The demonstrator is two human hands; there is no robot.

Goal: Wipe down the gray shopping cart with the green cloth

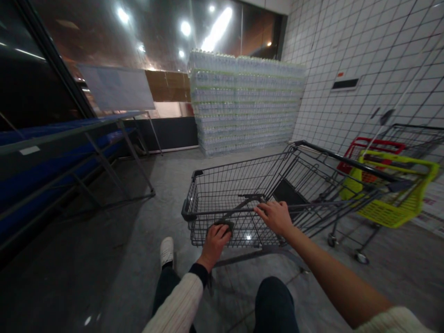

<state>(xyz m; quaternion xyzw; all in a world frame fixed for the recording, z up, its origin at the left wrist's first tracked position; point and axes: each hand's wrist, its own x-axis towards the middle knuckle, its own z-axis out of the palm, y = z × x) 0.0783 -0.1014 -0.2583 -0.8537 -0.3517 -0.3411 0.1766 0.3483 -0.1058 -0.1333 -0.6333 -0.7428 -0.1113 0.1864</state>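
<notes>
A grey wire shopping cart stands side-on in front of me, its dark handle towards the right. My left hand is at the cart's near side wires, fingers closed on a dark green pad, which looks like a cloth or scouring pad; most of it is hidden by the fingers. Further right, my right hand grips the cart's near top rail, with its fingertips over the inner side. A thin dark bar shows inside the basket between the hands.
Behind the cart rises a tall stack of wrapped bottles. To the right are a yellow-green basket, a red basket and another cart by the tiled wall. A metal-framed rack with blue panels lines the left.
</notes>
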